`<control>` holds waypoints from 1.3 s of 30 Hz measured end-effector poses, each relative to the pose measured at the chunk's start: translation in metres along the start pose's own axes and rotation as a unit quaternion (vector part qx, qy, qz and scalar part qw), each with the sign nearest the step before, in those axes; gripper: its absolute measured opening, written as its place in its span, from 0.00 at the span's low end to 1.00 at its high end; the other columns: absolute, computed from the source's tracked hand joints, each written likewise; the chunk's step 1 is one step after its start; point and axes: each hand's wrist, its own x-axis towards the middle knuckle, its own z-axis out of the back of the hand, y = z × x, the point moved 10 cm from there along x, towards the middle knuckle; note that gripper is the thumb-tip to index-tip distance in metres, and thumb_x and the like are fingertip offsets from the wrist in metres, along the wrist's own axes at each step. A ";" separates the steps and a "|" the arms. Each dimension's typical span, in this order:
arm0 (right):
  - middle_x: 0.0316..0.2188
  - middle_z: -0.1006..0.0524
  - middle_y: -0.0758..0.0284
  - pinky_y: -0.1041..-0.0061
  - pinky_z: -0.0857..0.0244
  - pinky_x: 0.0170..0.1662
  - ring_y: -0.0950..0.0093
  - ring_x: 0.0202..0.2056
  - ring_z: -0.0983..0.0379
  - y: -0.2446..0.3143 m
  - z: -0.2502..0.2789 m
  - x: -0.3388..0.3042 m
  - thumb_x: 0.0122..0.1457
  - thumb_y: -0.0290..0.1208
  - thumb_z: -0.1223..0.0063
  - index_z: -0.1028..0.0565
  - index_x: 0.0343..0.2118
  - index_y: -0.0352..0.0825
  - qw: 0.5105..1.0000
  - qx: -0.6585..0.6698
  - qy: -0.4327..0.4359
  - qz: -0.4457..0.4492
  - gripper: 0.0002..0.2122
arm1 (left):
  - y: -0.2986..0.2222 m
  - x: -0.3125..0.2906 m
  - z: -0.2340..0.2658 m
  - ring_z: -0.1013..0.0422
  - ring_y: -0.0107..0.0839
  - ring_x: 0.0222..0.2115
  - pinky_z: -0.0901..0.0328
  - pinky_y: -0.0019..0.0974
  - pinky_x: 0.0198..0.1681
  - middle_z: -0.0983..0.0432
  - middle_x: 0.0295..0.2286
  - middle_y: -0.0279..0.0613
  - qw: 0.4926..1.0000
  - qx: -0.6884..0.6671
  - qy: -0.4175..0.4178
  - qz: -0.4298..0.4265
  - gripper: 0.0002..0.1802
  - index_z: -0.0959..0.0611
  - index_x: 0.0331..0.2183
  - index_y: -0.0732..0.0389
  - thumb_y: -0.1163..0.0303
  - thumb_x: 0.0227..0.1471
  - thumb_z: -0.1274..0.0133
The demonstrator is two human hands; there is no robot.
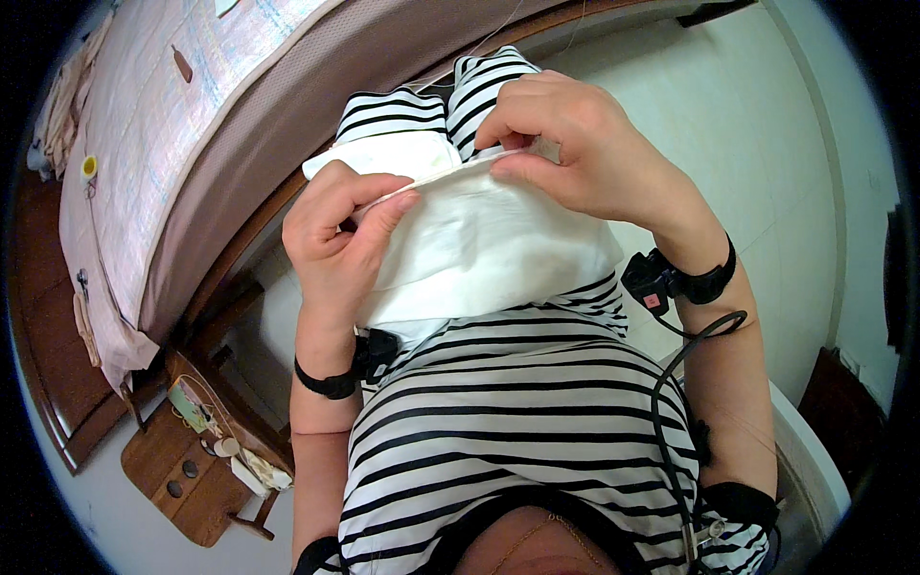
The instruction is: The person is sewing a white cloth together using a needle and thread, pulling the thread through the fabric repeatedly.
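Observation:
A white cloth (pixel 470 244) lies across my lap, over a black-and-white striped garment. Its far edge is folded and raised between my two hands. My left hand (pixel 340 225) pinches that edge on the left, thumb against fingers. Farther to the right, my right hand (pixel 565 144) pinches the same edge, its fingers curled over and the thumb below. Beyond the edge, another part of white fabric (pixel 393 153) rests over my knees. Whether a needle or other small item sits in my fingers is too small to tell.
A bed with a patterned cover (pixel 230 105) stands at the left, holding a yellow spool (pixel 89 168) and small scissors (pixel 82 280). A wooden stool (pixel 182 479) at lower left bears small items. A black cable (pixel 661 402) runs from my right wrist strap (pixel 704 283).

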 end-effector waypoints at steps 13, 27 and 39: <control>0.22 0.29 0.64 0.65 0.38 0.34 0.62 0.29 0.31 0.002 0.002 -0.003 0.45 0.25 0.44 0.30 0.21 0.33 1.000 -0.017 -0.009 0.021 0.05 | -0.002 0.000 -0.001 0.41 0.20 0.18 0.50 0.25 0.20 0.33 0.16 0.30 1.000 0.000 0.005 -0.013 0.06 0.15 0.26 0.63 0.75 0.40 0.35; 0.21 0.29 0.64 0.69 0.37 0.29 0.65 0.25 0.31 -0.002 0.005 -0.008 0.44 0.23 0.43 0.29 0.22 0.33 0.999 0.033 -0.023 -0.011 0.05 | -0.006 -0.001 0.010 0.35 0.22 0.22 0.44 0.24 0.24 0.30 0.21 0.34 1.000 -0.001 -0.010 0.002 0.07 0.16 0.26 0.64 0.79 0.38 0.36; 0.19 0.31 0.73 0.81 0.41 0.27 0.83 0.22 0.38 -0.024 -0.004 -0.015 0.48 0.24 0.42 0.29 0.24 0.31 0.974 0.183 0.013 -0.137 0.06 | 0.018 0.007 0.005 0.32 0.25 0.30 0.37 0.28 0.34 0.25 0.29 0.35 0.987 -0.143 0.072 0.032 0.08 0.19 0.24 0.63 0.74 0.39 0.34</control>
